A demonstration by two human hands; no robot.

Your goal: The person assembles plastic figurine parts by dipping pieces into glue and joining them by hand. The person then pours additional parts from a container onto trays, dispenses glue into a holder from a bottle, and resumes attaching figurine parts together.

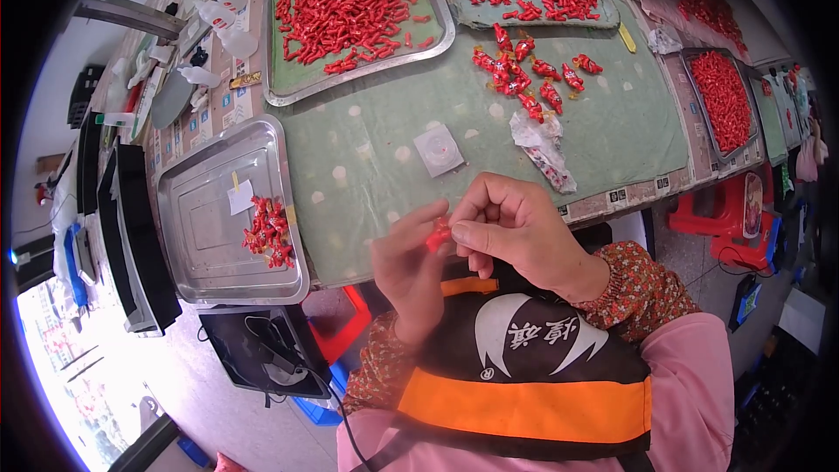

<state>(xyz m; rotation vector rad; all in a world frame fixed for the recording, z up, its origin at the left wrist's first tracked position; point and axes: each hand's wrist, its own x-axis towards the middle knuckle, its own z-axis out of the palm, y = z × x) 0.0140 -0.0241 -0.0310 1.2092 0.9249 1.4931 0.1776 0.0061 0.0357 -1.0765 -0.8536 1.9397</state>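
Note:
A small glossy red piece (438,235) is between my two hands just past the table's near edge. My right hand (511,232) is closed, its thumb and forefinger pinched together at the piece's right side. On the other side, my left hand (409,267) is smeared by motion; its fingers reach up around the piece, and their grip cannot be made out. Beyond my hands, a square white pad (438,150) with a round mark lies on the green table cover. Several red figures with golden parts (516,74) lie farther right, above a crumpled stained tissue (545,150).
A metal tray (201,245) at left holds a pile of red and golden pieces (269,234) and a paper slip. Two green-lined trays (273,44) (524,19) at the back carry heaps of red pieces. Another filled tray (720,105) stands right. White bottles (234,39) stand back left.

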